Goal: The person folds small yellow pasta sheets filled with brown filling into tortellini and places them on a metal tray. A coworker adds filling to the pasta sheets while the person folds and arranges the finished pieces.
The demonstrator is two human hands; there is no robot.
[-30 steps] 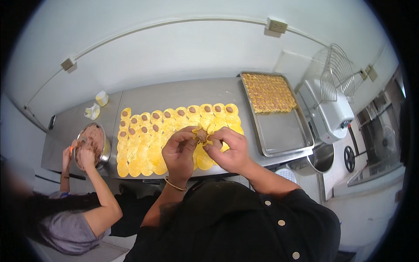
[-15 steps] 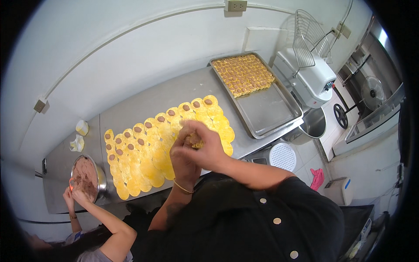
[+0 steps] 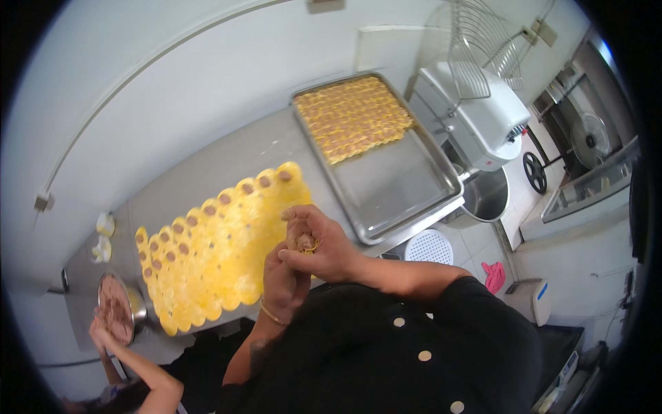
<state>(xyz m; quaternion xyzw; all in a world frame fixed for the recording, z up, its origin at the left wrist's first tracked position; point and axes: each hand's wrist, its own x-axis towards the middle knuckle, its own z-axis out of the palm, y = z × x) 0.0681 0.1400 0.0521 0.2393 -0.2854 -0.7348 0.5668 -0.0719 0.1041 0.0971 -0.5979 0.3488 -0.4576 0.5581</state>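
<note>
My right hand (image 3: pixel 331 252) curls around a small filled dough piece (image 3: pixel 305 241), its brown-pink filling showing with thin yellow dough at the lower edge. Beneath and against it, my left hand (image 3: pixel 281 276), with a bracelet at the wrist, cups the same piece; most of its fingers are hidden behind the right hand. Both hands are raised in front of my body, at the right end of a sheet of overlapping yellow dough rounds (image 3: pixel 221 269). Lumps of brown filling (image 3: pixel 225 199) sit along the sheet's far edge and on its left part.
A metal tray (image 3: pixel 396 186) at the right holds rows of small filled pieces (image 3: pixel 352 117). A white mixer (image 3: pixel 476 110) stands beyond it. A co-worker's hands (image 3: pixel 102 328) are at a steel bowl of filling (image 3: pixel 118 310) at the left. Two small light-coloured items (image 3: pixel 103 234) lie on the steel table (image 3: pixel 207 162).
The view has shifted, so table and tray appear further left. My right hand has turned, showing more of the filling. The co-worker's hands have drawn together at the bowl's edge.
</note>
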